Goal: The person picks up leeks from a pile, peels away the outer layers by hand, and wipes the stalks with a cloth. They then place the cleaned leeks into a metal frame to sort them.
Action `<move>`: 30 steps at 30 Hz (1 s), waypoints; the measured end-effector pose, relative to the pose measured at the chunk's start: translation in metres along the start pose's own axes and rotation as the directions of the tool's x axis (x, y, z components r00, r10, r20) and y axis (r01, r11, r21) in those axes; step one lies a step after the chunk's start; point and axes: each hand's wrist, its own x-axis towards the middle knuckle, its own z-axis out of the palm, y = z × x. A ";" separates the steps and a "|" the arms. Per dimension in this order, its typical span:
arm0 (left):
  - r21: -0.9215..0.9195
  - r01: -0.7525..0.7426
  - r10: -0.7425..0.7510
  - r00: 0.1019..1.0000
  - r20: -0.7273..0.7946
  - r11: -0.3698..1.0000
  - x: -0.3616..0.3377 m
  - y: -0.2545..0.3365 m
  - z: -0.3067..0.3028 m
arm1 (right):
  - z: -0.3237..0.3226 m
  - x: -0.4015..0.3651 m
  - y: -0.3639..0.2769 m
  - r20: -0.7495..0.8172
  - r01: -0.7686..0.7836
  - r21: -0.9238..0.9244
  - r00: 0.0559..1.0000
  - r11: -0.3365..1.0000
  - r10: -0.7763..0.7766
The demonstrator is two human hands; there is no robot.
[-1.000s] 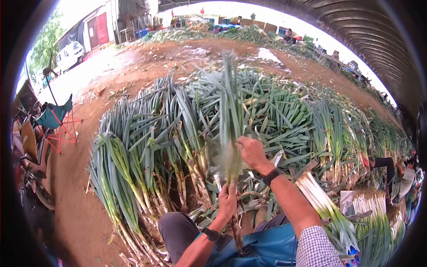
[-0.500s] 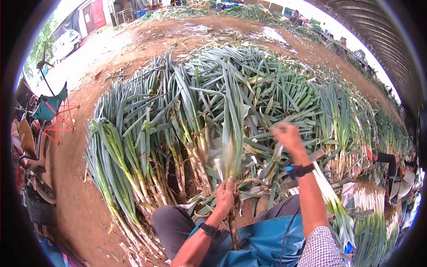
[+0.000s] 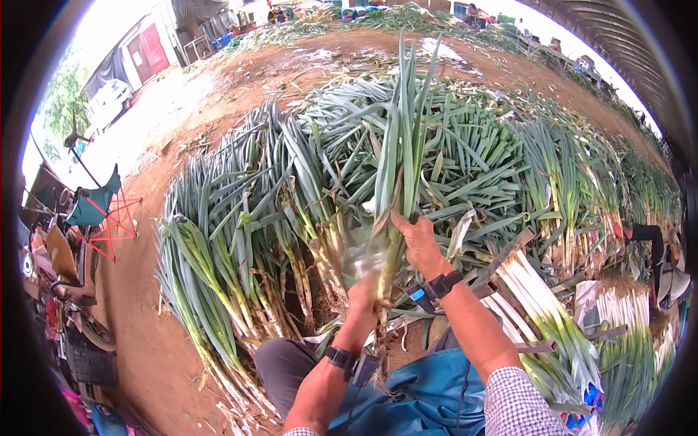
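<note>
A leek point(image 3: 407, 145) with long green leaves stands upright in front of me, its rooted end hanging over my lap. My left hand point(image 3: 362, 296) is closed round the lower stalk. Higher up, my right hand point(image 3: 419, 243) is closed on the same leek where the leaves begin, beside a withered brownish leaf. A pale blurred patch shows just above my left hand; I cannot make out what it is. A blue apron point(image 3: 429, 389) covers my lap.
Untrimmed leeks point(image 3: 240, 240) lean in a big pile ahead and left. Cleaned white-stalked leeks point(image 3: 538, 298) lie in a rack at right, with another bundle point(image 3: 622, 327) beyond. A folding chair point(image 3: 98, 200) stands far left on bare soil. Another person's leg point(image 3: 647, 234) shows at right.
My right hand has come down and left from the side onto the leek. The left hand has moved slightly left, and the leek now stands higher in view. The view has shifted a little.
</note>
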 end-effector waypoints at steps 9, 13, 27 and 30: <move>0.300 0.082 -0.099 0.994 0.041 0.951 -0.026 -0.011 -0.030 | -0.018 0.020 -0.016 -0.109 0.132 0.145 0.987 0.981 -0.117; 0.458 -0.212 0.146 0.974 0.174 0.863 -0.051 -0.018 -0.011 | -0.016 0.020 -0.018 -0.006 0.087 0.240 0.996 0.967 -0.088; 0.387 -0.078 0.000 0.980 0.198 0.919 -0.064 -0.025 -0.008 | -0.014 0.003 -0.024 0.017 0.022 -0.233 1.000 0.972 -0.019; 0.485 -0.147 0.051 0.977 0.206 0.862 -0.062 -0.018 -0.010 | -0.010 0.000 -0.022 0.051 0.029 -0.145 0.998 0.989 -0.022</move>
